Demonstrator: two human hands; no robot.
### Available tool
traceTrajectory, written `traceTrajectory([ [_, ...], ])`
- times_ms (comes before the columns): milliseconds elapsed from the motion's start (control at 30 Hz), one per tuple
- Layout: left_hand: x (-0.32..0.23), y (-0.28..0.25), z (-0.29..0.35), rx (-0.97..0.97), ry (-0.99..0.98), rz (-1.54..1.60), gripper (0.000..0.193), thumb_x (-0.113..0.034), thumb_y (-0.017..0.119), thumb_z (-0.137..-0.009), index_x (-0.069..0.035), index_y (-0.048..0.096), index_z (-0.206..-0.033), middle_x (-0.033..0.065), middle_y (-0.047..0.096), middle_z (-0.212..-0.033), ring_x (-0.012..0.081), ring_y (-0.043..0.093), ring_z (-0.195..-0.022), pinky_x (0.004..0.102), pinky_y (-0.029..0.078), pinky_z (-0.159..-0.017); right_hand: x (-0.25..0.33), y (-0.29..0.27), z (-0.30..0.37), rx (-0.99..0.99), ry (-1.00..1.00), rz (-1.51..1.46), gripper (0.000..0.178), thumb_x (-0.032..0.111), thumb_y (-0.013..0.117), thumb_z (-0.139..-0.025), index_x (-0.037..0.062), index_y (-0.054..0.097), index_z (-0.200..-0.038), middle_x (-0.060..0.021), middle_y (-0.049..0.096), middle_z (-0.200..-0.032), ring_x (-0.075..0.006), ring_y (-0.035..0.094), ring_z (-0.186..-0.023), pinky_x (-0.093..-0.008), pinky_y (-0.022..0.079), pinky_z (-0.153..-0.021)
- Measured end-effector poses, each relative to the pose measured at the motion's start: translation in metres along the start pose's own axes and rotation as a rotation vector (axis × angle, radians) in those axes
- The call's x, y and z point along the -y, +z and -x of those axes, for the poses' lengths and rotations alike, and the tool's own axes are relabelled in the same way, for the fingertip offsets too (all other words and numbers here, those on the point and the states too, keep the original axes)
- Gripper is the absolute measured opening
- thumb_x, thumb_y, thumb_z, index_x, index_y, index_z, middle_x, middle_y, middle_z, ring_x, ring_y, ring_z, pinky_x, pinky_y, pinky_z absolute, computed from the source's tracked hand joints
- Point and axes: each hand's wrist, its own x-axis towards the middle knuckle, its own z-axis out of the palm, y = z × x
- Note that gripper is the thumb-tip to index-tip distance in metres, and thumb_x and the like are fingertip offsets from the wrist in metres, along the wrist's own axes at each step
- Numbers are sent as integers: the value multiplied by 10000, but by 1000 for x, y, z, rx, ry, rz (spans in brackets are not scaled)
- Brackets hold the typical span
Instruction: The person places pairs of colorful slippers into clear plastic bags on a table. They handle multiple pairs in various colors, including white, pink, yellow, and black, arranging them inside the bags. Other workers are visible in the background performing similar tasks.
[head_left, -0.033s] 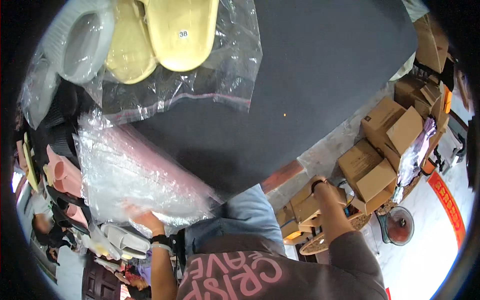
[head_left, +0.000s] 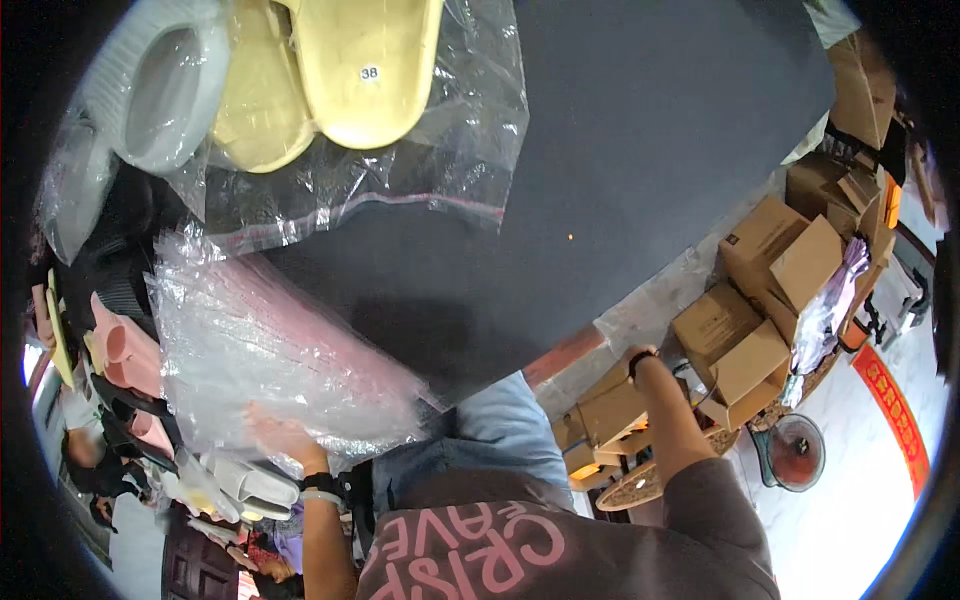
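My left hand (head_left: 285, 437) lies on a stack of clear plastic bags (head_left: 290, 370) with pinkish edges, at the near left of the dark table. Its fingers look stretched out over the plastic, a little blurred. My right hand (head_left: 637, 360) is near the table's near edge, beside the cardboard boxes; its fingers are too unclear to tell whether they hold anything. Beyond the bag stack, a pair of yellow slippers (head_left: 370, 100) lies in a clear bag (head_left: 470, 130) with a reddish strip along its opening. Left of them is a pale grey slipper (head_left: 165, 90) wrapped in plastic.
Open cardboard boxes (head_left: 740, 340) stand on the right beside the dark table (head_left: 600, 150). A fan (head_left: 795, 450) is behind them. Pink slippers (head_left: 130, 350) and white slippers (head_left: 255, 485) are at the left, where another person (head_left: 95, 460) is partly visible.
My left hand has slid slightly leftward over the plastic bags. My right hand is almost where it was.
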Motion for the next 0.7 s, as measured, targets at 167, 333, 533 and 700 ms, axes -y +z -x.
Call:
traceTrajectory([
  [167,16,5,29,118,-180,-60,555,-237,353,-957,34,247,-1430,187,258,-1481,329,232,-1364,412,170,-1130,-42,-73,16,-18,-40,170,468,326,696,-764,103,618,-1169,-92,631,-1172,-261,604,-1080,-420,512,-833],
  [333,11,-9,18,177,-259,-37,533,-197,357,-948,27,266,-1424,180,296,-1447,318,276,-1325,403,205,-1108,-10,-125,34,-82,-191,198,463,325,684,-775,101,613,-1173,-98,630,-1169,-269,604,-1074,-423,512,-831],
  [533,2,-24,32,223,-361,-66,513,-149,361,-937,18,288,-1416,172,342,-1406,306,328,-1277,391,247,-1081,17,-142,17,-221,-284,143,456,323,669,-787,97,607,-1179,-105,630,-1166,-278,605,-1068,-427,513,-829],
  [700,-5,-36,42,308,-406,-129,500,-108,365,-928,11,306,-1410,165,380,-1373,295,371,-1238,381,283,-1059,42,-153,-1,-286,-337,103,451,321,657,-798,95,602,-1184,-111,629,-1163,-286,606,-1063,-430,513,-826],
])
